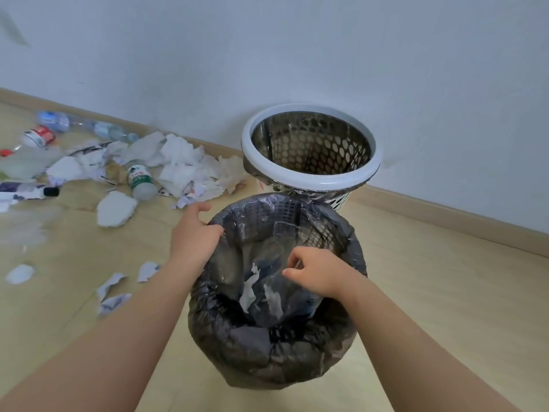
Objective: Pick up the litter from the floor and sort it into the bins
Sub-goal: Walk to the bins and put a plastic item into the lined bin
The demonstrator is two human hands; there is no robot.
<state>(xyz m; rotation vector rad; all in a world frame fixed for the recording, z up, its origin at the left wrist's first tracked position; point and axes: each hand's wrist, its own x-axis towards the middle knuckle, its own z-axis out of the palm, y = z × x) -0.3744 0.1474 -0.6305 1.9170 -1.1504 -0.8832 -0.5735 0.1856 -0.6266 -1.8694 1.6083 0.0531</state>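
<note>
2 bins: black-lined bin [276, 361] in front, white-rimmed bin [312, 179] behind it. 2 hands in view: left hand [194, 233], right hand [316, 273]. floor litter: 5 plastic bottles as best i can tell (blue-label bottle [52, 120], clear bottle [111, 132], red-label bottle [38, 137], green-label bottle [140, 179], blurry red-cap bottle [26, 165]), 1 black-cap tube [28, 194], 5 loose paper scraps [116, 208] apart from the pile, 1 paper heap [181, 162] with too many pieces to count.
</note>
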